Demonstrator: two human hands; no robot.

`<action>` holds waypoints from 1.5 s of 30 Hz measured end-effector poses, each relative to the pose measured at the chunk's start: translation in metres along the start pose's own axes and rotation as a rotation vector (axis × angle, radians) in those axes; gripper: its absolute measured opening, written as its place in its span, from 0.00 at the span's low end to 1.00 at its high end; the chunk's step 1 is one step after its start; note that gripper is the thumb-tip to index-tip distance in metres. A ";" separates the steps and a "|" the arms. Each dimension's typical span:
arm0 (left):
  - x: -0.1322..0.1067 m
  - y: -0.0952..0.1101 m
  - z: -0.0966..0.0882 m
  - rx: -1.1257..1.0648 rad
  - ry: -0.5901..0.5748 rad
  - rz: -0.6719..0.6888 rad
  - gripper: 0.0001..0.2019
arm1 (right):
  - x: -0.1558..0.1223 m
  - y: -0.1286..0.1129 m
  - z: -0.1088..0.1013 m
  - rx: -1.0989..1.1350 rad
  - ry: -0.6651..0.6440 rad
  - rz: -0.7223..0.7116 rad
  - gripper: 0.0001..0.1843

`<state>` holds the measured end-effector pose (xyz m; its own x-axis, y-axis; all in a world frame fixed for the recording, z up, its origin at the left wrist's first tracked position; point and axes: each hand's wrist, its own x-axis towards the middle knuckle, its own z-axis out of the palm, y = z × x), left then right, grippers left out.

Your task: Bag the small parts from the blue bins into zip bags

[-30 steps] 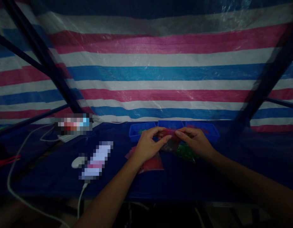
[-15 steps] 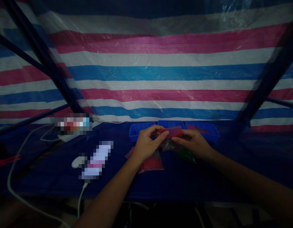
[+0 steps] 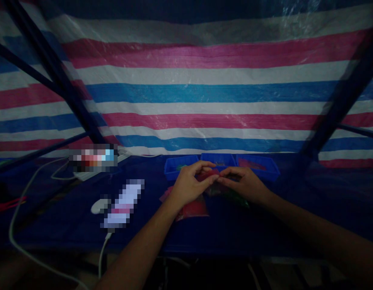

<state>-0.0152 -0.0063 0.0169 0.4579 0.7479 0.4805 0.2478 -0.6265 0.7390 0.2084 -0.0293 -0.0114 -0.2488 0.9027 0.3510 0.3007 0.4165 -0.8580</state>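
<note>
My left hand (image 3: pixel 194 181) is closed on a small red plastic bag (image 3: pixel 208 175), thumb and fingers pinching it. My right hand (image 3: pixel 242 181) meets it from the other side, its fingertips pinched at the bag's right edge. Partly under my left wrist lie clear bags with red contents (image 3: pixel 192 210) on the blue table. A green bag (image 3: pixel 239 198) sits below my right hand, and a clear bag (image 3: pixel 212 190) with contents I cannot make out is just under the red one.
Three blue trays stand behind my hands: a left tray (image 3: pixel 172 175), a middle tray (image 3: pixel 218 156) and a right tray (image 3: pixel 272 171) with reddish pieces. A blurred phone (image 3: pixel 124 203) on a cable, a white round object (image 3: pixel 100 206) and a power strip (image 3: pixel 86 174) lie to the left.
The red bag has been lowered and tilted between my hands, so less of it shows. My right fingertips have come closer to my left thumb.
</note>
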 end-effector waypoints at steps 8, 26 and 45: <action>0.001 -0.001 0.000 0.038 0.024 0.049 0.17 | 0.000 0.001 0.001 0.116 0.018 0.051 0.14; 0.000 0.004 0.002 0.257 0.036 0.241 0.11 | -0.005 -0.015 -0.003 -0.022 0.143 -0.217 0.12; 0.002 -0.010 0.008 -0.076 0.015 -0.012 0.21 | 0.006 -0.006 -0.030 -0.055 0.377 -0.169 0.12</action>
<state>-0.0102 -0.0001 0.0067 0.4427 0.7587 0.4779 0.1874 -0.5995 0.7781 0.2322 -0.0230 0.0074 0.0527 0.7932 0.6067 0.3355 0.5582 -0.7589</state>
